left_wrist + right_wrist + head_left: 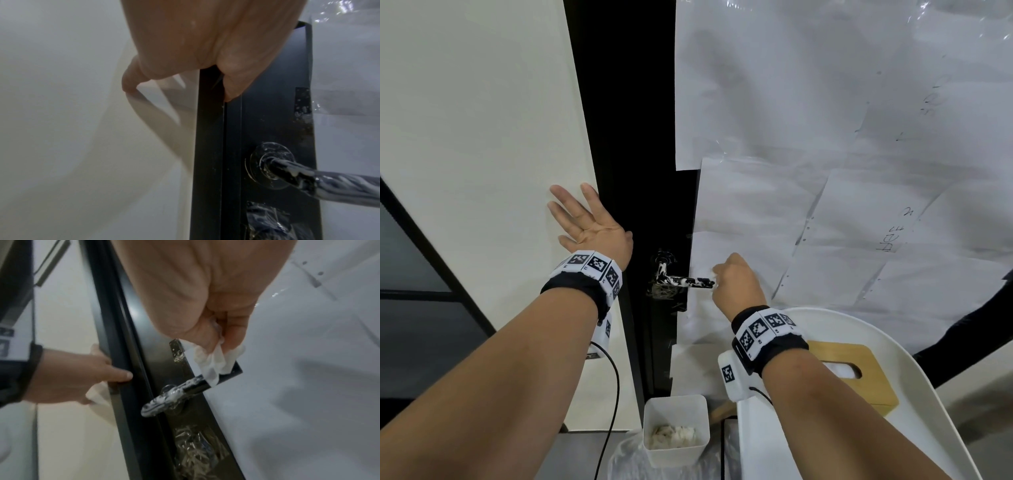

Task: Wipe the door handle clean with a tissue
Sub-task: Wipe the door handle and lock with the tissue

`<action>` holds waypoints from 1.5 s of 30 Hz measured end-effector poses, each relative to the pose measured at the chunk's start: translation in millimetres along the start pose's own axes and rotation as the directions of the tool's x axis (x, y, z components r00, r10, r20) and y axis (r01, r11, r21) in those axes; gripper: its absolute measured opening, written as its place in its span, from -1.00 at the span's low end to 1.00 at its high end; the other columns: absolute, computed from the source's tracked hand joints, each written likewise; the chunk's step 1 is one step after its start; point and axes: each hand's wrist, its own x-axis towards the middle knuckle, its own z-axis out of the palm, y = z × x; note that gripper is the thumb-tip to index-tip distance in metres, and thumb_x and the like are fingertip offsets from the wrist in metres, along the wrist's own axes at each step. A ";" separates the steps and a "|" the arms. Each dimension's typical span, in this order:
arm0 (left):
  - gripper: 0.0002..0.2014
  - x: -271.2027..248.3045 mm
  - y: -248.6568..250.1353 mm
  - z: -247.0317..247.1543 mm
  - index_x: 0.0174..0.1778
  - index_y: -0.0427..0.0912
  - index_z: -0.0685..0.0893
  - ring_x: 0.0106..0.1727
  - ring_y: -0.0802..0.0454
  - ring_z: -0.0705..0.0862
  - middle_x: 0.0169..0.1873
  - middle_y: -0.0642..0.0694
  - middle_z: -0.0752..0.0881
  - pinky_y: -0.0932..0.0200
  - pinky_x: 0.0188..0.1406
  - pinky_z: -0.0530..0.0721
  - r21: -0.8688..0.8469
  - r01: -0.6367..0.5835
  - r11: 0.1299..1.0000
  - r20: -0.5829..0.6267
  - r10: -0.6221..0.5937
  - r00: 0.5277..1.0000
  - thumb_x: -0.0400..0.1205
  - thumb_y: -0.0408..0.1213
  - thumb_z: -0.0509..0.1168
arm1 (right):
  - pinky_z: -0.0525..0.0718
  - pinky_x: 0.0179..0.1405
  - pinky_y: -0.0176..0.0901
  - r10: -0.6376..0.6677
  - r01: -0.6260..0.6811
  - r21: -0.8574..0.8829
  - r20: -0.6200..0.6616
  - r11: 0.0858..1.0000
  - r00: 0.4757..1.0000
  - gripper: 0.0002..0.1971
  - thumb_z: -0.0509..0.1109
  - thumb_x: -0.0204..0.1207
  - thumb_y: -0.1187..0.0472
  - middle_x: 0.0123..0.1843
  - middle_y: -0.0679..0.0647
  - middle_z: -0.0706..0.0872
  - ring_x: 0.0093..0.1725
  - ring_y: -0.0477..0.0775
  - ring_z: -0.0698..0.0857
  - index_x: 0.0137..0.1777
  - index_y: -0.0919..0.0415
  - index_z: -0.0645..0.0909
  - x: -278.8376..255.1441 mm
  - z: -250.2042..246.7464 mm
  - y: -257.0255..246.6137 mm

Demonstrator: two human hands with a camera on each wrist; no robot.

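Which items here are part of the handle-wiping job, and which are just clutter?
In the job: door handle, smeared white; tissue pinched in right hand; left hand flat on the wall beside the frame.

Lying about: tissue box; white bin; taped papers.

The handwriting on the paper sheets [859, 212] is illegible.

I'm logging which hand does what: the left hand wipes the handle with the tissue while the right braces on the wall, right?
Reversed. The head view shows the right hand pinching the tissue at the handle; the left hand braces on the wall.
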 end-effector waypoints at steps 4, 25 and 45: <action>0.06 0.6 -0.9 1.2 0.62 -0.25 -0.33 0.60 -0.56 -0.24 0.58 -0.56 -0.25 -0.53 0.24 0.44 0.003 0.004 1.000 0.004 -0.004 1.000 0.51 -0.07 0.37 | 0.65 -0.12 -0.05 0.052 -0.051 -0.042 0.017 0.998 0.999 -0.73 0.19 0.45 0.50 0.08 0.22 0.52 -0.05 0.25 0.62 0.00 0.35 0.70 -1.2 3.4 2.9; 0.05 1.0 -0.3 0.9 0.61 -0.25 -0.36 0.60 -0.55 -0.26 0.58 -0.56 -0.27 -0.49 0.24 0.46 0.020 0.011 1.000 0.005 -0.011 1.000 0.53 -0.06 0.35 | 0.55 0.02 -0.17 0.090 -0.102 0.159 0.082 0.982 0.993 -0.80 0.23 0.52 0.47 0.17 0.22 0.43 0.05 0.26 0.61 0.06 0.37 0.63 -2.3 -6.3 6.4; 0.05 1.4 -0.3 1.4 0.62 -0.26 -0.34 0.59 -0.56 -0.25 0.57 -0.57 -0.26 -0.52 0.22 0.45 0.006 -0.001 1.000 -0.002 0.001 1.000 0.53 -0.05 0.34 | 0.49 -0.27 -0.10 0.000 0.007 -0.114 0.056 0.993 0.998 -0.85 0.20 0.39 0.55 0.04 0.20 0.43 -0.17 0.14 0.43 -0.25 0.34 0.53 -6.3 2.6 -6.3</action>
